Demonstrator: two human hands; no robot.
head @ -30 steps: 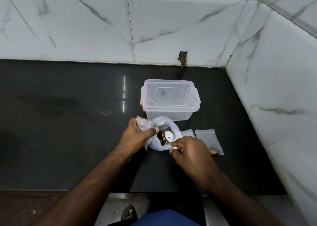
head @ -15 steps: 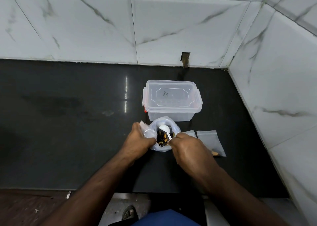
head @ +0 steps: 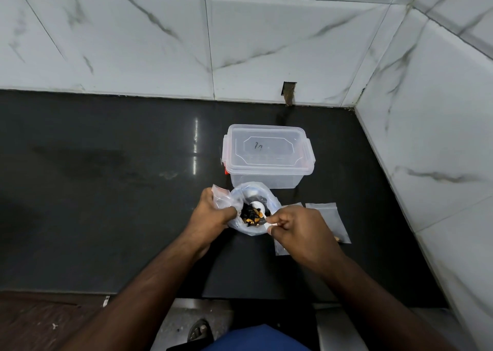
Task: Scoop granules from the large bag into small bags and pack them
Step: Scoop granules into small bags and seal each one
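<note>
Lidded clear box (head: pixel 268 155) behind large bag (head: pixel 249 228); flat small bags (head: pixel 328 221) right on worktop (head: pixel 106 204). Left hand (head: pixel 210 217) fingers grip bag rim; right hand (head: pixel 298 230) fingers pinch spoon (head: pixel 260 207), now lowered into granules (head: pixel 250 214).

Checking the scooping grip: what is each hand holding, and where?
Right hand pinches the white spoon by its handle end; left hand holds the large bag at its left rim.
</note>
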